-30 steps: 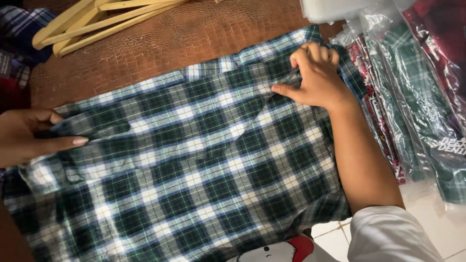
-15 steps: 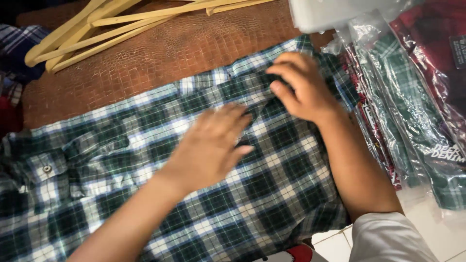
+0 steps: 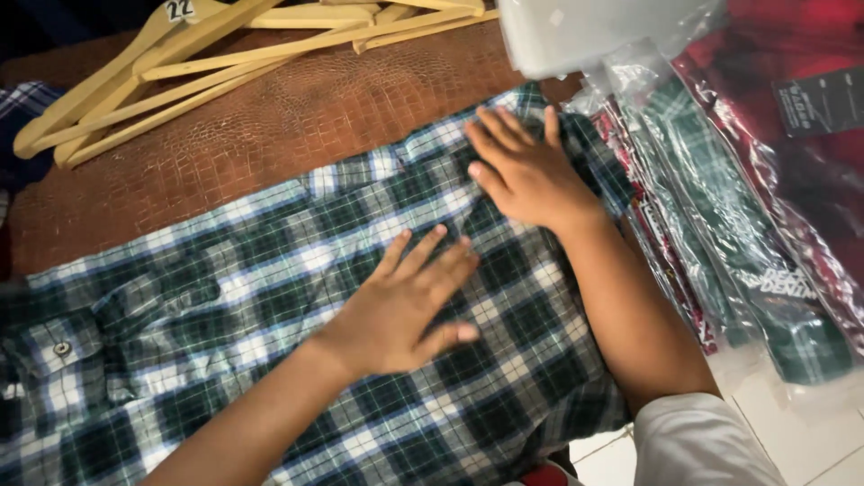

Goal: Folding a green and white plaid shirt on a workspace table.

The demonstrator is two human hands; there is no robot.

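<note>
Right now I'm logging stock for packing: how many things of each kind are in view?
Plaid shirt spread flat under both hands: 1
Wooden hangers stacked, exact count unclear: at least 3
Shirts in clear bags: at least 3
Total: at least 7

The plaid shirt (image 3: 270,297) runs off the left and bottom edges, and the wooden hangers (image 3: 225,54) are cropped at the top.
</note>
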